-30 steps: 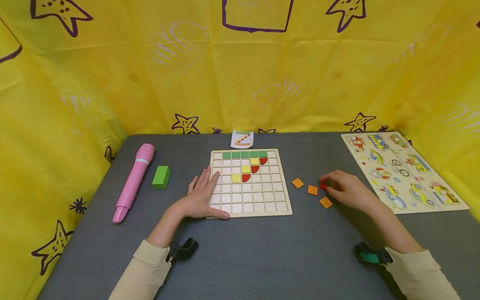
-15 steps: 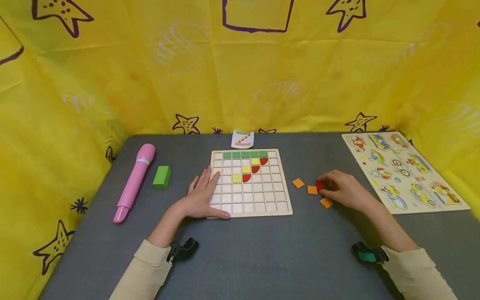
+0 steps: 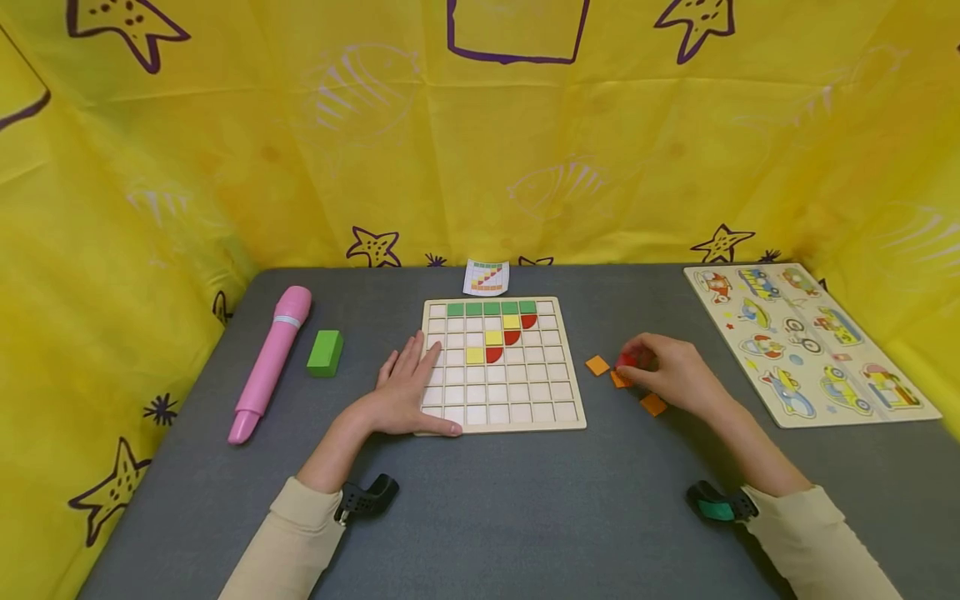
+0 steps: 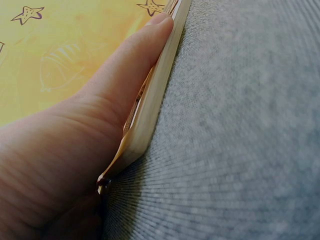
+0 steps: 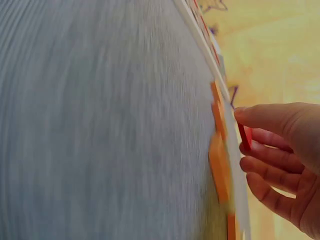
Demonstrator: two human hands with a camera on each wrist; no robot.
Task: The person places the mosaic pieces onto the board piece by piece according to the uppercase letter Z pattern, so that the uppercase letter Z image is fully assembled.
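Note:
My left hand [image 3: 401,392] rests with spread, straight fingers on the left edge of a wooden grid board [image 3: 517,412]; its thumb lies along the near edge. Green square tiles [image 3: 491,308] line the board's top row. Below them, yellow squares [image 3: 475,355] and red quarter-round pieces [image 3: 494,356] step down diagonally. To the right of the board, my right hand [image 3: 675,375] pinches a red piece [image 5: 246,136] between thumb and fingers, off the table. Under and beside that hand lie orange square tiles [image 3: 597,365], one partly hidden by it.
Behind the board lies a small pattern card [image 3: 486,277]. A green block [image 3: 325,353] and a pink toy microphone [image 3: 270,362] lie on the left. A picture puzzle board [image 3: 810,350] lies at the right. Yellow cloth [image 3: 480,167] hangs around the table.
The right hand has picked the red piece up from beside the orange tiles and moved left with it, over the middle orange tile. The left hand has stayed on the board.

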